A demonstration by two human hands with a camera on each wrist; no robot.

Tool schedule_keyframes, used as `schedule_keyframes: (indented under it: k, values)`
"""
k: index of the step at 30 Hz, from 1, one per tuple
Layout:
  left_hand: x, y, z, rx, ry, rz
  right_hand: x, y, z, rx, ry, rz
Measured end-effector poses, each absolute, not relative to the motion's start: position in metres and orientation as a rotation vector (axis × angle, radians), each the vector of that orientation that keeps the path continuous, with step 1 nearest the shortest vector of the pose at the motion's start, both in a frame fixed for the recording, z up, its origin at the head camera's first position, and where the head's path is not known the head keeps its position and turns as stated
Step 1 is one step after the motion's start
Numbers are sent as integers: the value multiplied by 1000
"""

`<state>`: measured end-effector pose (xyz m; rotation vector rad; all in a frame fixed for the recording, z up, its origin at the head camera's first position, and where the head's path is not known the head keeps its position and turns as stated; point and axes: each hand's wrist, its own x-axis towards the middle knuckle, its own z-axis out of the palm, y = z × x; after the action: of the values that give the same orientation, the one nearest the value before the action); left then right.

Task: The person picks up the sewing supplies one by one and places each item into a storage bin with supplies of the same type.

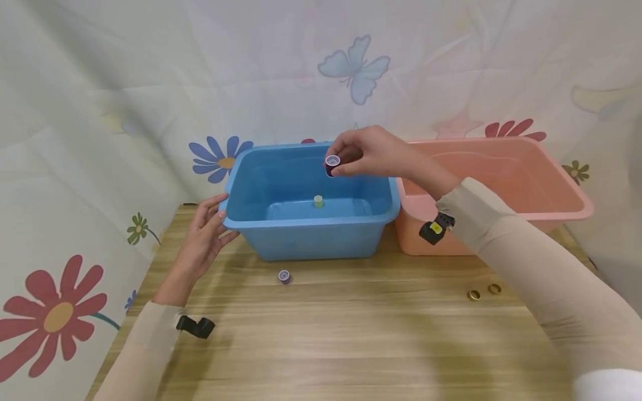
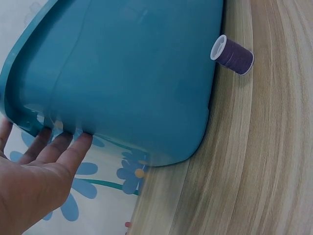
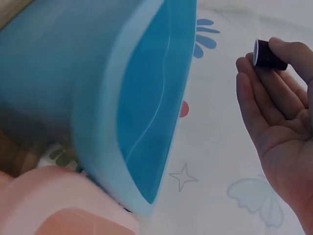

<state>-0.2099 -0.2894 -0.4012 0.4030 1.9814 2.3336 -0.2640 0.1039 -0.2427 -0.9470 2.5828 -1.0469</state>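
My right hand (image 1: 373, 153) pinches a dark thread spool (image 3: 270, 55) between thumb and fingers, above the blue bin (image 1: 306, 224). The spool's pale round end faces up in the head view. At the bin's left end, my left hand (image 1: 203, 234) touches the rim and outer wall with extended fingers (image 2: 74, 152). Inside the bin, a light green spool (image 1: 318, 201) stands on the floor. A purple thread spool (image 2: 235, 56) is on the table just in front of the bin.
A pink bin (image 1: 494, 146) stands right beside the blue one. Two gold-coloured rings (image 1: 473, 295) lie on the wooden table (image 1: 346, 340) in front of it, near the right forearm. Behind hangs a pale cloth (image 1: 281, 67) with flowers and a butterfly.
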Motion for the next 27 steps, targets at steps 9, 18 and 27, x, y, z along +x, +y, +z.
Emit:
schedule_keyframes:
  k: [9, 18, 27]
  values:
    - [-207, -288, -400, 397, 1981, 2340, -297, 88, -238, -1074, 2509, -1002]
    - [-205, -286, -399, 380, 1981, 2352, -324, 85, -241, -1079, 2544, -950]
    - [-207, -280, -398, 397, 1963, 2346, -343, 100, -253, -969, 2488, -1023]
